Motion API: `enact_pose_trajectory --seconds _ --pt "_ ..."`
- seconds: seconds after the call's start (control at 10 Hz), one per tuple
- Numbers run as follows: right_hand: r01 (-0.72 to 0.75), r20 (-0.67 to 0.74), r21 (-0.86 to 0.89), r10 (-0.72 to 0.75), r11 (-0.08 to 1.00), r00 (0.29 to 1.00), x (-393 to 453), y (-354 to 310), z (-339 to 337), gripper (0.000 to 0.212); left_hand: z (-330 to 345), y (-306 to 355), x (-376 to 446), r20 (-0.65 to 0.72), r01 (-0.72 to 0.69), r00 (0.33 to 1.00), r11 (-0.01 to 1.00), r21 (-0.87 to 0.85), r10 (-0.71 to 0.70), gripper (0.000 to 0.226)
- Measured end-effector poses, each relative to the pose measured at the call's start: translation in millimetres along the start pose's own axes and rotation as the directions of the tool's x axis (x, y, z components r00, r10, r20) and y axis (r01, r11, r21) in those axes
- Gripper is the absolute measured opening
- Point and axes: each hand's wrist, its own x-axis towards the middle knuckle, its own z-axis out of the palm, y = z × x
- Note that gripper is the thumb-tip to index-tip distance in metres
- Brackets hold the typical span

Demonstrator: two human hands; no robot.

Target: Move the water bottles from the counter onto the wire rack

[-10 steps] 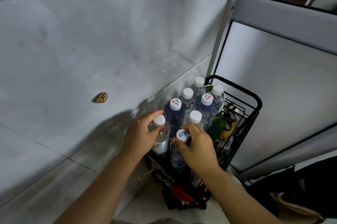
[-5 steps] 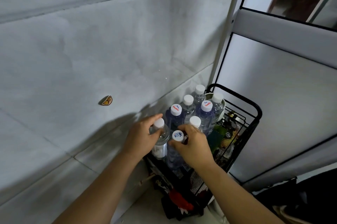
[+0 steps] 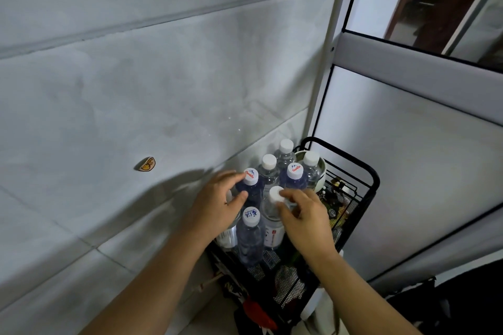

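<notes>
Judging by how things lie, most of the work looks done: at least seven water bottles (image 3: 268,171) stand upright, packed close together, on the top tier of the black wire rack (image 3: 373,179) against the tiled wall (image 3: 136,89). The left hand (image 3: 217,206) curls round the shoulder of a dark blue bottle (image 3: 251,187) with a red-printed cap. The right hand (image 3: 304,220) pinches the neck of a clear bottle (image 3: 272,221) just under its plain white cap. Both bottles appear to rest on the mesh already, so this seems to be final nudging into place. No tabletop is in view, so whether more bottles wait there cannot be told.
</notes>
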Motion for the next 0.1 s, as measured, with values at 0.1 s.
enact_pose_trajectory --seconds 0.1 --pt "0.015 -0.017 0.004 -0.015 1.000 1.000 5.3 -3.8 -9.3 0.023 -6.1 5.1 0.3 -0.004 0.031 1.000 0.999 0.021 -0.030 0.040"
